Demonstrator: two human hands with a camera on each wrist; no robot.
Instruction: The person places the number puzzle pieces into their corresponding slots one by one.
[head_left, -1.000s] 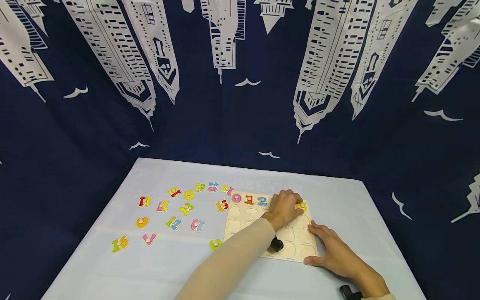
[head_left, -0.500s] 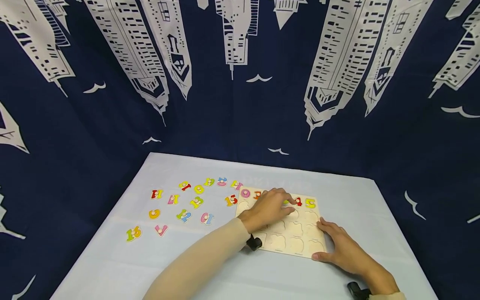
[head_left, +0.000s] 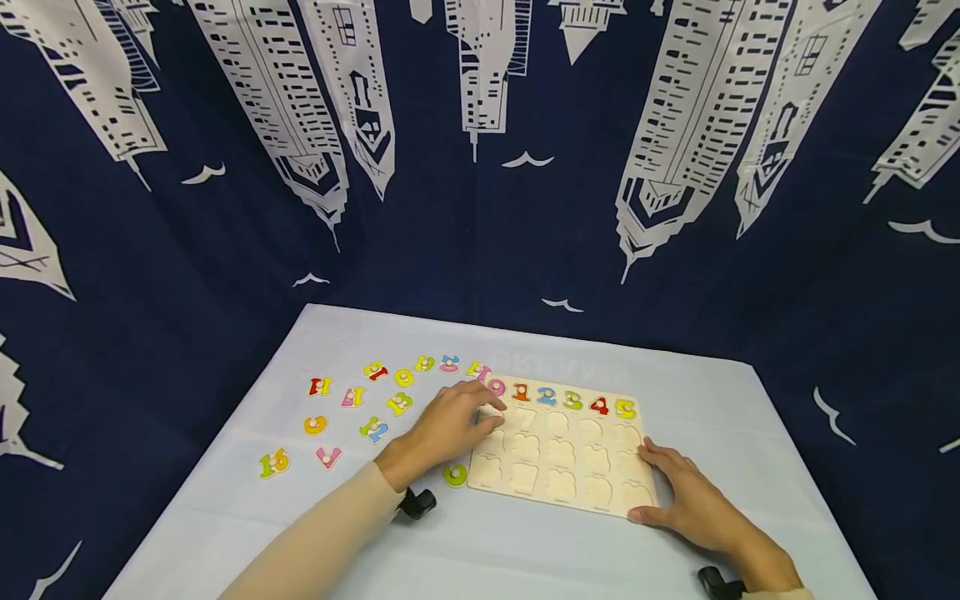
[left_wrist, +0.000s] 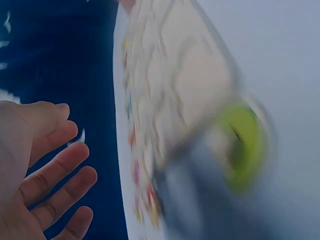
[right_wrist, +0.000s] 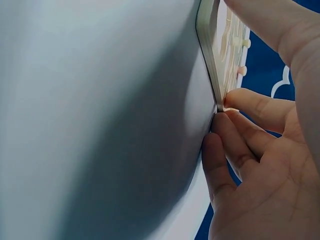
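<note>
A pale wooden number puzzle board (head_left: 561,457) lies flat on the table, its top row filled with colourful numbers 0 to 5, including the red 4 (head_left: 599,406). The lower recesses are bare. My left hand (head_left: 450,421) is over the board's left edge, fingers loosely spread, with nothing seen between them; in the left wrist view, the left hand (left_wrist: 55,170) shows its relaxed fingers. A green round number piece (head_left: 454,475) lies beside the board's lower left corner. My right hand (head_left: 693,504) holds the board's near right corner, thumb at the front and fingers along the side edge (right_wrist: 207,55).
Several loose number pieces are scattered left of the board, among them a green-and-orange 16 (head_left: 274,462), a pink 7 (head_left: 327,457) and a blue-and-green 12 (head_left: 373,429). Behind the white table (head_left: 570,554) hangs a dark blue cloth (head_left: 450,242) printed with buildings.
My left hand has moved left from over the 4 to the board's left edge, uncovering the top row. The right hand stays at the corner. The head view has shifted slightly.
</note>
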